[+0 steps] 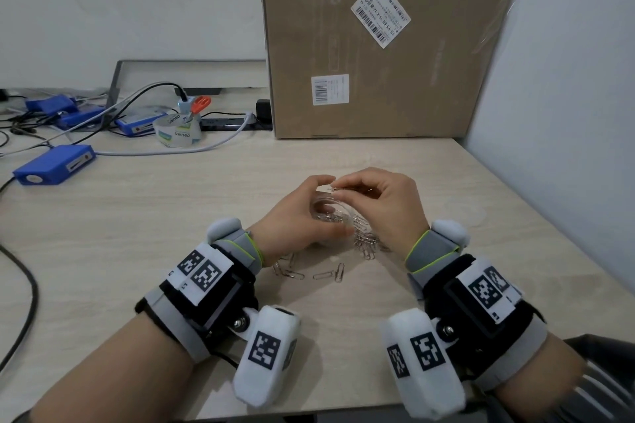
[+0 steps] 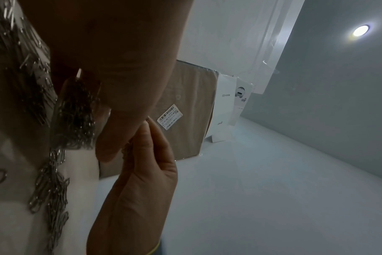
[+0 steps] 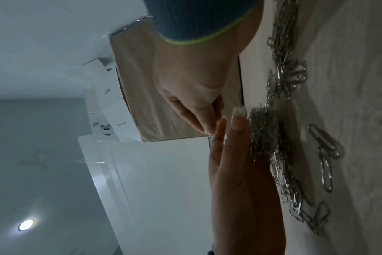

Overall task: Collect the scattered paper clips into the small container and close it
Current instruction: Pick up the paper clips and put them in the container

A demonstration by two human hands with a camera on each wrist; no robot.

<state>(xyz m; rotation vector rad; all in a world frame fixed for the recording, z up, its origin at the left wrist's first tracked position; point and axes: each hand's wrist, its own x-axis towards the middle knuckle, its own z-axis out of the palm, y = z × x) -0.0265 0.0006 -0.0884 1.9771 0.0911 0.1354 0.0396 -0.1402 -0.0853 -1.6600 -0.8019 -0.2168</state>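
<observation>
Fingers (image 1: 338, 194) of the right hand (image 1: 388, 206) pinch paper clips over the clear container (image 1: 326, 213), which the left hand (image 1: 295, 216) grips on the worktop (image 1: 137, 216). Release low, probably inside the rim; a pile (image 1: 367, 240) remains beside it.
</observation>
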